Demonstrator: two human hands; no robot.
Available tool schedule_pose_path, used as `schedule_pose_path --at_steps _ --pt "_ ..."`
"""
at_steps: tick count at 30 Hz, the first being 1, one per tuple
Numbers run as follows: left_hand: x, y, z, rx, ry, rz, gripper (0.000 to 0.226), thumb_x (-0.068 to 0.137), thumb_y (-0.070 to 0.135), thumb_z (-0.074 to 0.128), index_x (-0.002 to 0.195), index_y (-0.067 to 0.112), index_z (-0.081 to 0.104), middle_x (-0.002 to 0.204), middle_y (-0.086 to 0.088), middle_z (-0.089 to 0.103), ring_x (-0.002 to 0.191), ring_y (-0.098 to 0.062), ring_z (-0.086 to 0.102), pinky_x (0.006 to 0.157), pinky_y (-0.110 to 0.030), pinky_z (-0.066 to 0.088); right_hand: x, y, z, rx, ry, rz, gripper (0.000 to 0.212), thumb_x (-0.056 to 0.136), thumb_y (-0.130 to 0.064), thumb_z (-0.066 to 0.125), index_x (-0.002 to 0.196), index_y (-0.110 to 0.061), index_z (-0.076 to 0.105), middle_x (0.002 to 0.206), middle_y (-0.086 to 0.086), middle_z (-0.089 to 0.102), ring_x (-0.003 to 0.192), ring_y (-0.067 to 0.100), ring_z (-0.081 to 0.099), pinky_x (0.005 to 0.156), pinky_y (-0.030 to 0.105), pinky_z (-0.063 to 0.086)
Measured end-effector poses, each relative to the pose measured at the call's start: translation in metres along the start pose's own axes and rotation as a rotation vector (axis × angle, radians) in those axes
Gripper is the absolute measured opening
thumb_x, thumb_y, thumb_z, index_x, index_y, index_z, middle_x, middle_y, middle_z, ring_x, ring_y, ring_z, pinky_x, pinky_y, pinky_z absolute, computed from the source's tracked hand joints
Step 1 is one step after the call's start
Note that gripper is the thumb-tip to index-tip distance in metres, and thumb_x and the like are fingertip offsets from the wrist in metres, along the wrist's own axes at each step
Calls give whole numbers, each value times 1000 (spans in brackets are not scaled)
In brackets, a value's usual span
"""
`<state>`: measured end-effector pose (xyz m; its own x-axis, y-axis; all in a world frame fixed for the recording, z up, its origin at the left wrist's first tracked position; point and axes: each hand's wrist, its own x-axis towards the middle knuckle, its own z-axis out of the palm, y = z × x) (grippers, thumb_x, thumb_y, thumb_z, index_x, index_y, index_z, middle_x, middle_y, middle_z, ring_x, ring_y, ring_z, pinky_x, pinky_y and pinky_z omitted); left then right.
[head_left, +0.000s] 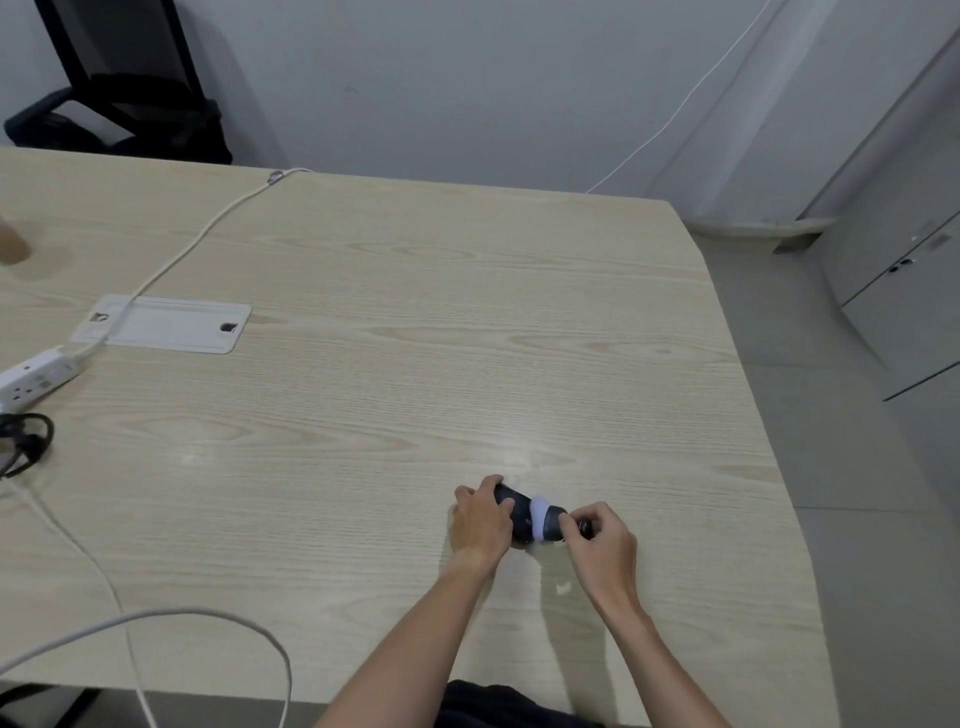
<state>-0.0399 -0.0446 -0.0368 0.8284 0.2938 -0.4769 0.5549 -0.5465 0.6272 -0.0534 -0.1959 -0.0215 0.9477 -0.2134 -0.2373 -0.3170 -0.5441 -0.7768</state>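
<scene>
A small dark bundle with a white band around its middle (535, 517) lies on the light wooden table (415, 322), near its front right part. It looks like rolled dark cloth, though I cannot tell for sure. My left hand (483, 519) grips the bundle's left end, fingers curled over the top. My right hand (602, 540) pinches the bundle's right end between thumb and curled fingers. Both forearms reach in from the bottom of the view.
A white power strip (36, 382) with its cord (197, 239) lies at the left. A white cable-port cover (166, 325) is set into the tabletop. Black cable (26, 441) coils at the left edge. A black chair (130, 88) stands behind the table. Grey cabinets (904, 291) line the right.
</scene>
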Motion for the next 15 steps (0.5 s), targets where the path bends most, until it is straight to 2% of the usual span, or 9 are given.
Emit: schedule_pose_path --at_steps 4,8,10,12,15 --pt "3 2 0 15 -26 1 39 99 24 49 138 25 48 130 -13 42 112 -34 55 95 -44 50 -11 14 3 -76 -43 13 18 84 -14 72 72 -11 59 68 -1 63 66 15 59 55 21 41" --pt "7 -1 -1 -32 -61 31 39 100 17 48 138 19 49 130 -13 40 108 -32 56 94 -36 49 -14 10 -4 -64 25 13 22 88 -13 69 71 -13 55 67 -1 60 62 11 55 53 19 39" --pt "9 -2 0 -31 -54 40 39 100 16 49 138 18 49 130 -14 40 110 -31 56 94 -35 49 -16 3 -2 0 44 -19 19 87 -12 71 73 -13 59 69 -2 64 68 11 59 56 14 43" --pt "10 -2 1 -30 -43 41 39 99 15 50 138 19 50 130 -14 42 111 -32 56 97 -37 49 -15 0 2 14 -2 -46 16 84 -12 74 73 -13 62 69 -3 66 71 9 61 58 11 44" --pt "12 -2 0 -29 -46 48 39 98 14 53 136 18 51 130 -13 43 113 -32 55 96 -35 47 -8 2 6 -61 -37 -49 18 86 -13 72 73 -15 59 70 -2 64 65 8 57 58 14 42"
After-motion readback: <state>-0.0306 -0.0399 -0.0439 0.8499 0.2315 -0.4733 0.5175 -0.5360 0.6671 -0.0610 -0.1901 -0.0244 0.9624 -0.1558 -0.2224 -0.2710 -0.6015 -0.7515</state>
